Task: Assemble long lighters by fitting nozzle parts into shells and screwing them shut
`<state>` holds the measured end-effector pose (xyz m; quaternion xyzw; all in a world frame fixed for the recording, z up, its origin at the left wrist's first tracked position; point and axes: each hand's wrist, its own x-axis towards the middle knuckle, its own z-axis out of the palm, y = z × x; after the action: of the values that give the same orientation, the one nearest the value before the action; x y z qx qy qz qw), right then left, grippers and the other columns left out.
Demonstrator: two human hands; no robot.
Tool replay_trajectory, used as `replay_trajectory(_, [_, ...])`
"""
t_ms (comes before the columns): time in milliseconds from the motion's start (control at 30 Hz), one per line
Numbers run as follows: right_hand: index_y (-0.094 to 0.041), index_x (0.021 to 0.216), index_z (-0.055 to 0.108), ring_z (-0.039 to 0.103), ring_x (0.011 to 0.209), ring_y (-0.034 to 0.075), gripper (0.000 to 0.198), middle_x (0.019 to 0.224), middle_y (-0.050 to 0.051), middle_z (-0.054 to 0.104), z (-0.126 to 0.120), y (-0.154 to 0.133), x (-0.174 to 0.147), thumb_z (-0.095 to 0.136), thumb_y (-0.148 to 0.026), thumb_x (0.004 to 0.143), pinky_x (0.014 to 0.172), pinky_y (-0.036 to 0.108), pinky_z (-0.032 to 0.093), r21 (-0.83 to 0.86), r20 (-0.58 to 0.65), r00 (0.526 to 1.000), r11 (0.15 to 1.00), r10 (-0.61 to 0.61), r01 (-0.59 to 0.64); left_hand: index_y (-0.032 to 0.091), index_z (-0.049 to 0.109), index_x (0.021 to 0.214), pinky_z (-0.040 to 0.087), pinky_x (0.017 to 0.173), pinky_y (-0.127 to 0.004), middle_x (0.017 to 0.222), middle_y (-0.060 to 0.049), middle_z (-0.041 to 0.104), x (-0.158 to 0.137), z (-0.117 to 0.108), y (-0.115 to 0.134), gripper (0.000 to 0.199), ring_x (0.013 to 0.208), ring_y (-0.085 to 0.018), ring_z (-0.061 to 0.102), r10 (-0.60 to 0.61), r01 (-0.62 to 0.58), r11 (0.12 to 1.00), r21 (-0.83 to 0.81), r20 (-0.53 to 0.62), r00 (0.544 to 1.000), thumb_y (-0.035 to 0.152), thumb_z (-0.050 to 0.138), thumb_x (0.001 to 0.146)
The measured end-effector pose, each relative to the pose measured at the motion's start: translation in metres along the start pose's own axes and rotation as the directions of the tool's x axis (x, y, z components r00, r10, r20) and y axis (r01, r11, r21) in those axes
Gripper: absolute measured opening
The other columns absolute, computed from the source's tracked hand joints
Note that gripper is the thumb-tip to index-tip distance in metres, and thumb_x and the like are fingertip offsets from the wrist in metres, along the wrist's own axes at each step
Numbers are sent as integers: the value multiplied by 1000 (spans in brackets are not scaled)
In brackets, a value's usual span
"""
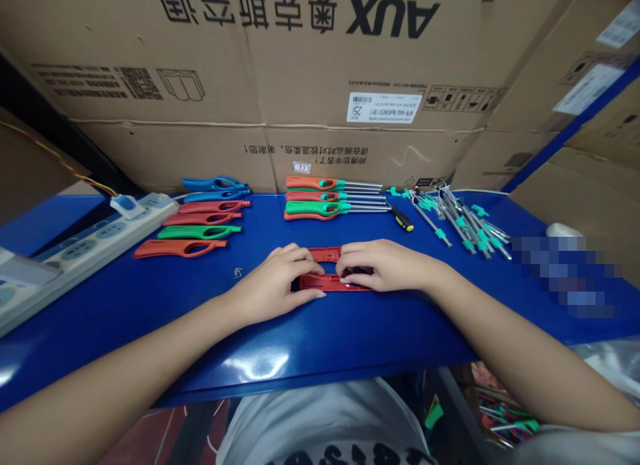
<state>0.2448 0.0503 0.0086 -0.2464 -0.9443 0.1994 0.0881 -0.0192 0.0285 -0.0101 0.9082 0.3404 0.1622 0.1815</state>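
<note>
Two red lighter casing halves lie on the blue table in front of me, one behind the other. The near casing half [327,282] has its hollow inside facing up. My left hand [275,278] grips its left end between thumb and fingers. At its right part, the bent fingers of my right hand [385,265] are pinched together inside the hollow; whatever they hold is hidden. Beyond it, the far casing half [325,255] is partly covered by both hands. Small metal pieces [238,273] lie left of my left hand.
Blue, red, green and orange casings [193,231] line up at the left by a power strip [107,235]. Long-necked lighters [320,208] lie at the back with a screwdriver [401,218]. Metal tubes with green parts [465,225] are heaped right. A cardboard box [310,71] stands behind.
</note>
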Motion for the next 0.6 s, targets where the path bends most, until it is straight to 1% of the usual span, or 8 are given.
replay_trajectory(100, [-21,100,68,60,84,14,9,100,3,65,0,1,0,59,-24,96,74,25,44,-8,-3,1000,1000,8,-8,24,70,113,42,95,-39,108,-5,67,0,0,1,28,104,-24,57,-1,1,1000,8,4,1000,43,68,92])
replay_trajectory(233, [-21,104,68,61,83,14,12,102,3,67,2,1,1,60,-23,95,71,24,43,-3,-24,1000,1000,15,-15,23,70,112,42,93,-40,107,-6,67,0,-2,0,29,103,-25,57,-6,5,999,37,6,1000,44,68,92])
replay_trajectory(433, [-19,95,71,64,77,14,11,94,3,73,7,-3,5,61,-18,91,66,24,40,-95,-98,993,992,73,-82,22,69,112,42,94,-41,108,-6,67,0,-2,0,29,104,-25,57,-15,15,998,53,0,1000,43,66,93])
replay_trajectory(600, [-17,92,71,64,74,13,10,89,2,73,8,-3,5,61,-16,88,66,23,41,-60,-128,989,994,78,-86,22,69,111,43,94,-41,110,-6,68,-1,-3,1,27,105,-25,57,-21,22,998,65,-7,1000,42,66,93])
